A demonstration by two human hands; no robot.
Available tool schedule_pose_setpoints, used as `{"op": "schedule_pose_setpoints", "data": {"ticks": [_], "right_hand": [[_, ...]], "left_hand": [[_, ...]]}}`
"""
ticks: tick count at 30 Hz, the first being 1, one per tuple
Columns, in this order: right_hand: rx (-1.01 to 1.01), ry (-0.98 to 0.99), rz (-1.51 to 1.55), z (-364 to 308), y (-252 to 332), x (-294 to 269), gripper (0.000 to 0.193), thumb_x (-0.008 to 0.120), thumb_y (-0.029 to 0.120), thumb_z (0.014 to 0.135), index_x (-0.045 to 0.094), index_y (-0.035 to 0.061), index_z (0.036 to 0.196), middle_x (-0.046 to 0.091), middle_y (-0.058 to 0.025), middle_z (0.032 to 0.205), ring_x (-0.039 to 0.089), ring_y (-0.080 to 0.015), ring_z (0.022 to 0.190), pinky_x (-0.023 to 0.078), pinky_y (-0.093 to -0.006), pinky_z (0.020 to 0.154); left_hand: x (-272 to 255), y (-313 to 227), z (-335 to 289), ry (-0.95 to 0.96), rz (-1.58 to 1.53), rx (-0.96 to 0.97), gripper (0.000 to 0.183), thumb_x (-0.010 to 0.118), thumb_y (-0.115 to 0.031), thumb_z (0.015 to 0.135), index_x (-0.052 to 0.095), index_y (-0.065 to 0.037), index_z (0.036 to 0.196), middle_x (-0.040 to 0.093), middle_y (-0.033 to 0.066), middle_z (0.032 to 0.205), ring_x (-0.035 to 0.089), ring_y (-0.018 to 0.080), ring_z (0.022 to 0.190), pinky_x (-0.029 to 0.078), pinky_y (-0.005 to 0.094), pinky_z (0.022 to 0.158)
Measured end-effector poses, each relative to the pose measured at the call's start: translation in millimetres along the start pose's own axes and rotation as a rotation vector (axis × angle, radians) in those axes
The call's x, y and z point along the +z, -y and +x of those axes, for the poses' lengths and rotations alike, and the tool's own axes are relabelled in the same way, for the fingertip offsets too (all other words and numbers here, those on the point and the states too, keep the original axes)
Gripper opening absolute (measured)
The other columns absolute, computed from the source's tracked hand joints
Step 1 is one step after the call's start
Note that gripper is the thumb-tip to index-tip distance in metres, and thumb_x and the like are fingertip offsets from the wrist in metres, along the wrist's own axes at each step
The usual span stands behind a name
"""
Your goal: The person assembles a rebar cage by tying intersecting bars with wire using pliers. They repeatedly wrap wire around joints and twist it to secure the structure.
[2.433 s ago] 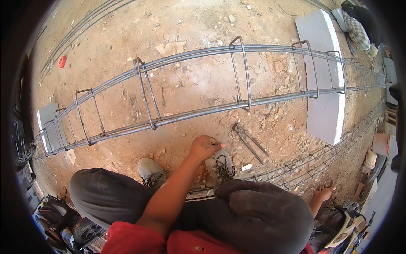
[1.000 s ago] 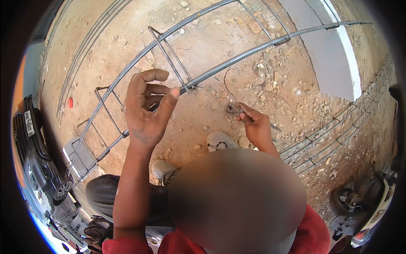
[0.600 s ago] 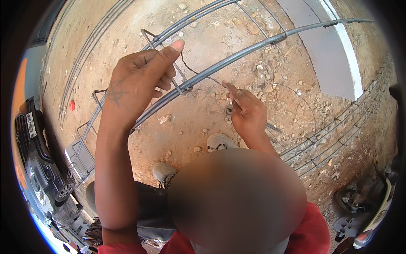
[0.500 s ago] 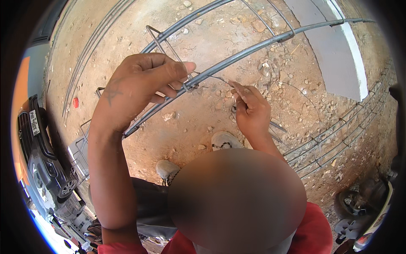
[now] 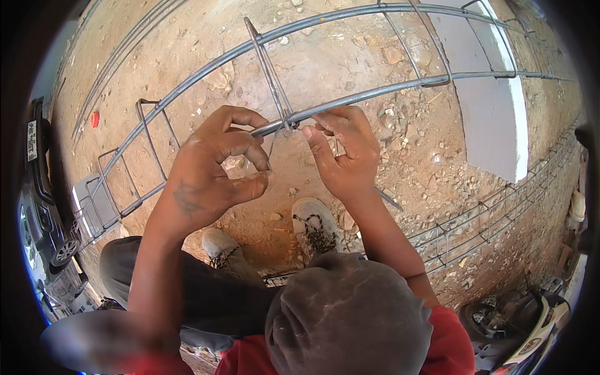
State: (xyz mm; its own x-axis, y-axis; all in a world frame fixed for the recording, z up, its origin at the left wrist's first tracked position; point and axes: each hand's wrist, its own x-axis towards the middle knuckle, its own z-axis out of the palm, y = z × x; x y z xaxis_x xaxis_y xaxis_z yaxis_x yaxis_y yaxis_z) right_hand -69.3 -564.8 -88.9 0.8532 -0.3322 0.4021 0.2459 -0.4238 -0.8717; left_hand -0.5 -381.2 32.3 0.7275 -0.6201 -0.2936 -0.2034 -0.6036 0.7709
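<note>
Head view: the wire (image 5: 274, 147), slanting down from the near bar (image 5: 375, 92) beside the hoop (image 5: 269, 78), is pinched by the left hand (image 5: 215, 164). Whether anything is gripped by the right hand (image 5: 351, 147), just right of the hoop, cannot be told.

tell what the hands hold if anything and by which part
The left hand pinches thin wire near its lower end; whether the right hand grips anything is unclear.

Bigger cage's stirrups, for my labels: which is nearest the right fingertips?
The stirrup between left hand and right hand; others stand farther left or right along the bars.
</note>
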Motion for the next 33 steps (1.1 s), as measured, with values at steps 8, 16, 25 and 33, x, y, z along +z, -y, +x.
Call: {"op": "schedule_pose_setpoints", "data": {"ticks": [8,16,25,33], "right_hand": [[0.016,0.074,0.076,1,5,11,0.040,0.084,0.017,0.074,0.070,-0.0006,0.107,0.064,-0.0098,0.097,0.062,-0.0136,0.081,0.052,-0.0258,0.067],[0.067,-0.107,0.161,-7,6,36,0.034,0.084,0.014,0.073,0.071,0.0002,0.101,0.067,-0.0099,0.097,0.063,-0.0151,0.075,0.050,-0.0262,0.058],[0.003,-0.123,0.184,-8,7,32,0.024,0.080,0.009,0.078,0.070,-0.0011,0.097,0.066,-0.0122,0.092,0.066,-0.0190,0.079,0.054,-0.0283,0.066],[0.083,-0.091,0.146,-5,16,30,0.016,0.071,0.005,0.086,0.069,-0.0030,0.100,0.066,-0.0131,0.092,0.066,-0.0191,0.078,0.054,-0.0296,0.066]], "left_hand": [[10,0,-2,-0.200,-0.071,0.041,0.045,0.083,-0.015,0.064,0.063,-0.004,0.104,0.064,0.0124,0.104,0.063,0.0250,0.097,0.049,0.0342,0.085],[33,1,-4,-0.410,-0.039,0.100,0.023,0.068,-0.022,0.084,0.064,-0.003,0.097,0.065,0.0169,0.091,0.065,0.0370,0.081,0.051,0.0402,0.068],[41,8,-3,-0.473,0.062,0.190,0.014,0.065,-0.014,0.085,0.064,-0.003,0.092,0.064,0.0165,0.090,0.062,0.0377,0.078,0.049,0.0440,0.068],[48,1,-12,-0.407,0.359,0.250,0.012,0.070,-0.015,0.081,0.064,-0.008,0.090,0.058,0.0152,0.112,0.055,0.0305,0.092,0.040,0.0434,0.077]]}}
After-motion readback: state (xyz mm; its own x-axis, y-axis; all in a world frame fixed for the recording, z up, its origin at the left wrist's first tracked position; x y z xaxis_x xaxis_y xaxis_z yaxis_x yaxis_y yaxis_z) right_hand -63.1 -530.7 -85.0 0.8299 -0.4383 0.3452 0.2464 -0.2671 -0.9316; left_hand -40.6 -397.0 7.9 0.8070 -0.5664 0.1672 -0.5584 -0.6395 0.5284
